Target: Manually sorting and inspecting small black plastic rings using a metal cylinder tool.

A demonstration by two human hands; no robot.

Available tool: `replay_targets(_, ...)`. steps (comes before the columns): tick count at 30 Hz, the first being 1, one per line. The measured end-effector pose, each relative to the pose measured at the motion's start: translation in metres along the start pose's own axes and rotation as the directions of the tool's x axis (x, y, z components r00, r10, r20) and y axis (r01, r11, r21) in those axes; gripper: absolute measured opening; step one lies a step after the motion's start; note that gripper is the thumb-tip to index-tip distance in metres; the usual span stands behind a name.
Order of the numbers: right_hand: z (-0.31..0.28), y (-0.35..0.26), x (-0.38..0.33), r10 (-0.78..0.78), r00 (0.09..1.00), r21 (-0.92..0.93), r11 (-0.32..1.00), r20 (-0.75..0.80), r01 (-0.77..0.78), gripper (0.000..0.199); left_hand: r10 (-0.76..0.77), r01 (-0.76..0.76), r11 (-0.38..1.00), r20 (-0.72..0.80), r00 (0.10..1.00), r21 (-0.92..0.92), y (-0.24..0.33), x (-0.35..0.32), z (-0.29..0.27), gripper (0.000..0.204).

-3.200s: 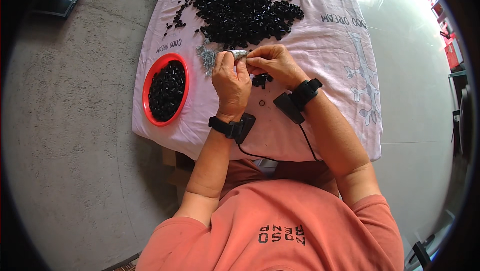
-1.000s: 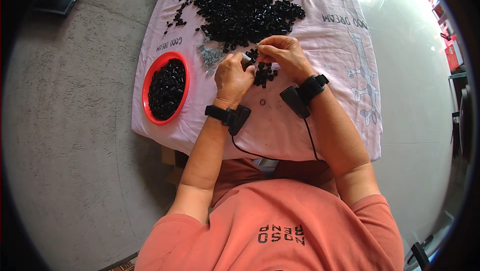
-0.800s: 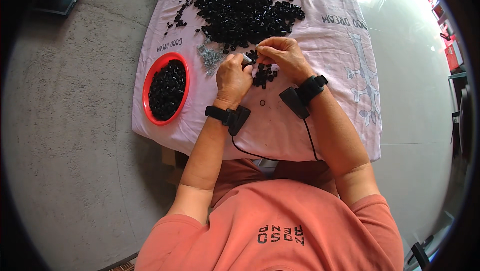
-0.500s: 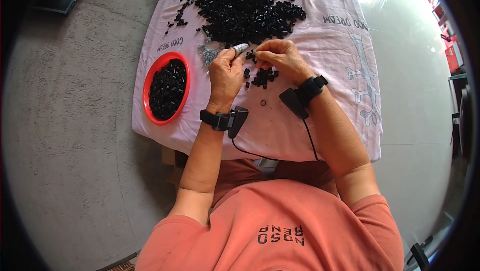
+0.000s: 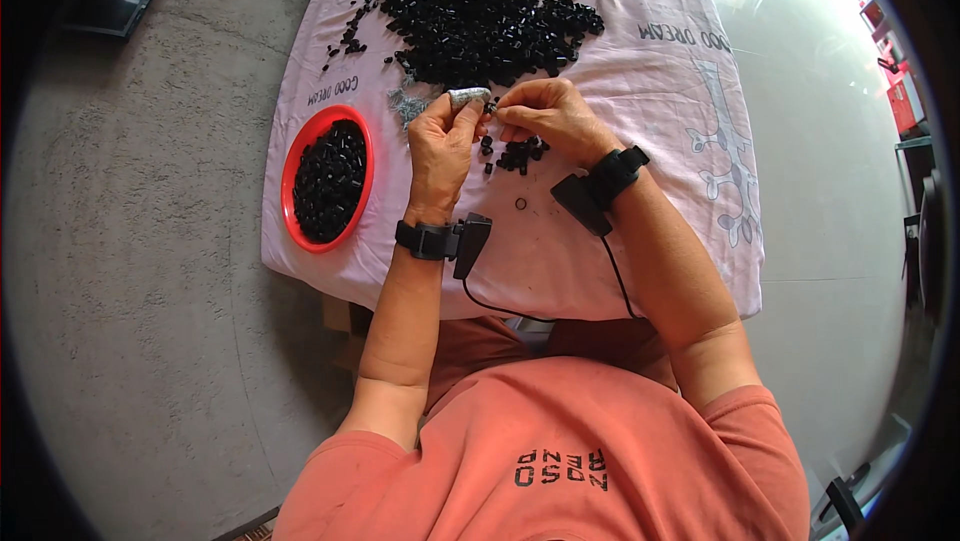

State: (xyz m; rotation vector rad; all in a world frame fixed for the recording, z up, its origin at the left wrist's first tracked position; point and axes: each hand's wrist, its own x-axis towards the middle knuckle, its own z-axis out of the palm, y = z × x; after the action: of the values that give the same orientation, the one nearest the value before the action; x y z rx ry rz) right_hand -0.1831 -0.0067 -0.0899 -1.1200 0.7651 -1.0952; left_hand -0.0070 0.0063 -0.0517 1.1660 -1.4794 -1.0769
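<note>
My left hand is closed in a pinch, its index finger wrapped in a silvery-grey covering. A small black piece sits at the meeting point of both hands' fingertips. From the other side my right hand pinches at the same piece, thumb and index pressed together. Just below the fingers lies a little cluster of black pieces. Beyond them spreads a large heap of similar pieces. The exact shape of the held piece is too small to make out.
A red bowl full of black pieces stands at the table's left. Grey frayed threads lie beside my left hand. A small dark ring rests on the pink cloth. Cables run from both wrist straps over the near edge.
My left hand's wrapped finger has turned more level and curled over the thumb. My right hand has shifted slightly left, bringing both sets of fingertips together over the small black piece.
</note>
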Motion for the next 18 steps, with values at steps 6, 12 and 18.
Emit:
replay_targets(6,0.0001,-0.0026,-0.0019,0.004,1.000,-0.020,1.000,0.023,-0.003,0.014,0.057,-0.052,0.985,-0.028,0.998,0.162,-0.0008,-0.0005,0.0016,0.012)
replay_targets(12,0.0006,-0.0026,-0.0023,0.025,0.999,-0.030,0.999,0.042,-0.024,0.015,0.145,-0.130,0.957,-0.039,0.989,0.259,-0.0003,0.0000,0.0034,0.008)
replay_targets(18,0.0013,-0.0037,-0.0026,0.037,0.999,-0.010,0.999,0.032,-0.037,0.016,0.201,-0.177,0.937,-0.052,0.978,0.302,-0.0027,0.0001,0.0055,0.007)
